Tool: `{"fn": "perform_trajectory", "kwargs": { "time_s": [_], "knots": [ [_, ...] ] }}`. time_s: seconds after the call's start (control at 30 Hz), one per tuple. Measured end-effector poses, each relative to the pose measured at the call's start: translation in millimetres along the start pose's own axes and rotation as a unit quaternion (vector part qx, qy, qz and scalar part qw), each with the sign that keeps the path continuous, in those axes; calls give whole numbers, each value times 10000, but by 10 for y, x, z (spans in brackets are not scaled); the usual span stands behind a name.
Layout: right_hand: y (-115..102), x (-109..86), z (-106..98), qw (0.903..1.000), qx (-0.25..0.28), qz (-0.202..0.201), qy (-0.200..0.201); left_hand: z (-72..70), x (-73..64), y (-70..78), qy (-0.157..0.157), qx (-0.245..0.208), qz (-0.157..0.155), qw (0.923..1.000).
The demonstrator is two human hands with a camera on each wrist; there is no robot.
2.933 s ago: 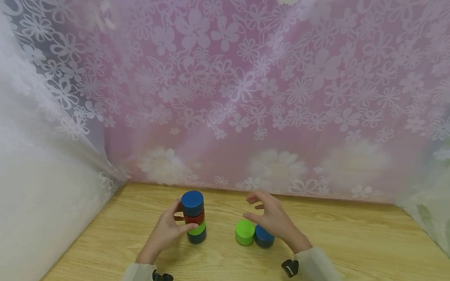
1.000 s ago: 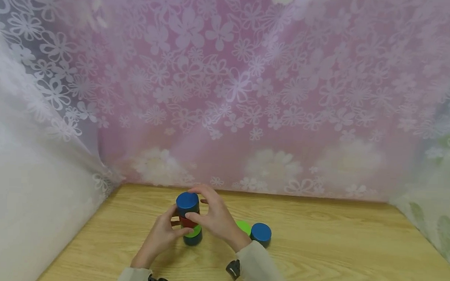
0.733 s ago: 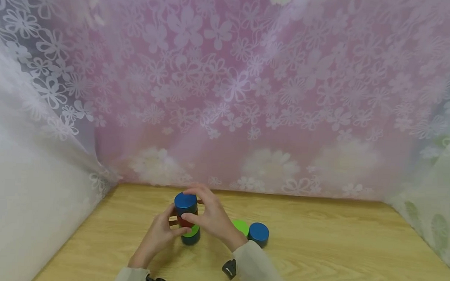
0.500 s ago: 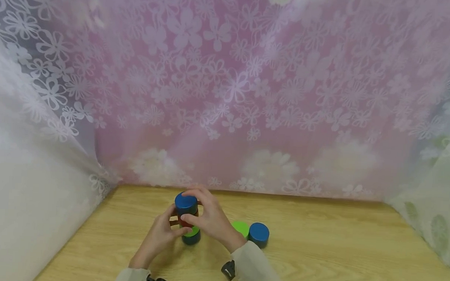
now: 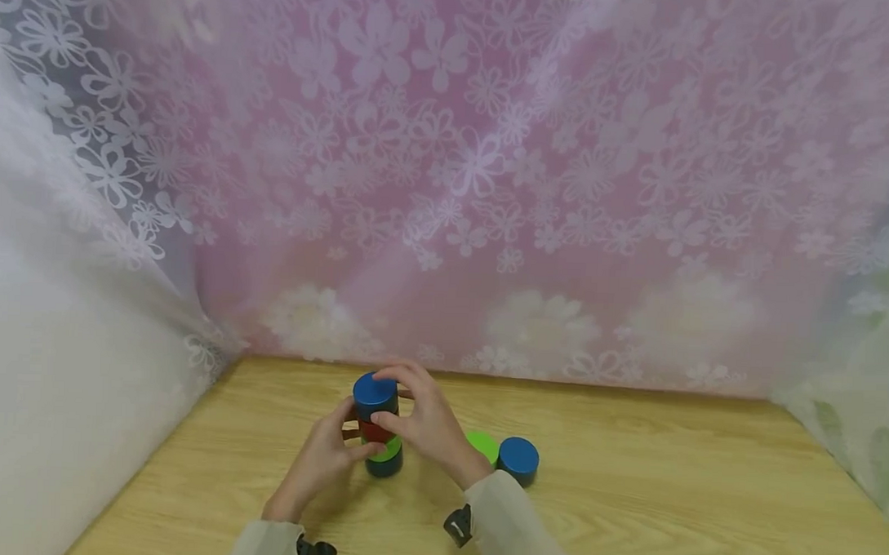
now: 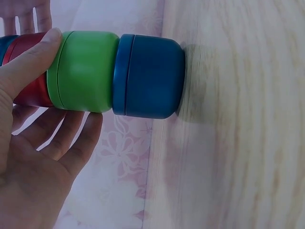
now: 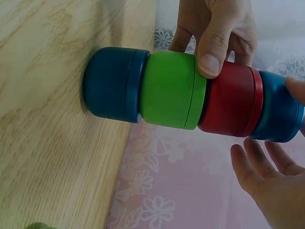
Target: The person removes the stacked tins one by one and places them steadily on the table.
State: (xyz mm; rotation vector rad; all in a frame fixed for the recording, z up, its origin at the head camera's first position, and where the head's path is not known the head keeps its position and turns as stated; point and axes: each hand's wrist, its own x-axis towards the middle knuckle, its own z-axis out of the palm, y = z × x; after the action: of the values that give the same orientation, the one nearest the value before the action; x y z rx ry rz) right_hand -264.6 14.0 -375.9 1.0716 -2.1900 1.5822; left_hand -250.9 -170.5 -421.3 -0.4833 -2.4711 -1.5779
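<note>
1. On the table point(image 5: 643, 472): stack point(image 7: 188, 95) of four, upright, base touching wood. From below: base tin point(image 6: 155, 78), blue; green tin point(image 6: 88, 71); red tin point(image 7: 232, 98); top tin point(image 5: 375, 396), blue.
2. In left hand point(image 5: 324, 459): middle of stack, clamped between curled thumb and fingers. Thumb at green-red seam, fingers round far side.
3. In right hand point(image 5: 434, 424): top tin, pinched between thumb and bent fingers, one fingertip at lid's far edge.
4. Right of stack, near: loose green tin point(image 5: 483, 444) beside loose blue tin point(image 5: 520, 456).
5. Partly hidden: loose green tin, by right wrist; left fingers, behind stack in head view.
6. Cut off: top tin, at left edge of left wrist view; right thumb, at right edge of right wrist view. Green sliver at bottom there, too little to identify.
</note>
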Motion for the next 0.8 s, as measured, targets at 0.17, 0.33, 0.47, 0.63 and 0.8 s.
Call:
{"fn": "perform_trajectory", "kwargs": {
  "time_s": [0.17,0.33,0.47,0.63,0.8],
  "knots": [
    [-1,-4,3,9998,-194,-27,-18,9,-7,-1,30,-43,-188,9998],
    [-3,-9,41,9993,-371,30,-16,-12,-34,-12,-1,15,-204,9998],
    [-22,-27,39,9999,-124,63,54,-13,-45,3,-88,-11,-152,9998],
    [-41,-47,11,9999,29,65,107,0,-53,14,-94,-17,-88,9999],
    [-67,-70,-52,9998,10,116,171,19,-32,7,-108,0,59,9999]
  ]
}}
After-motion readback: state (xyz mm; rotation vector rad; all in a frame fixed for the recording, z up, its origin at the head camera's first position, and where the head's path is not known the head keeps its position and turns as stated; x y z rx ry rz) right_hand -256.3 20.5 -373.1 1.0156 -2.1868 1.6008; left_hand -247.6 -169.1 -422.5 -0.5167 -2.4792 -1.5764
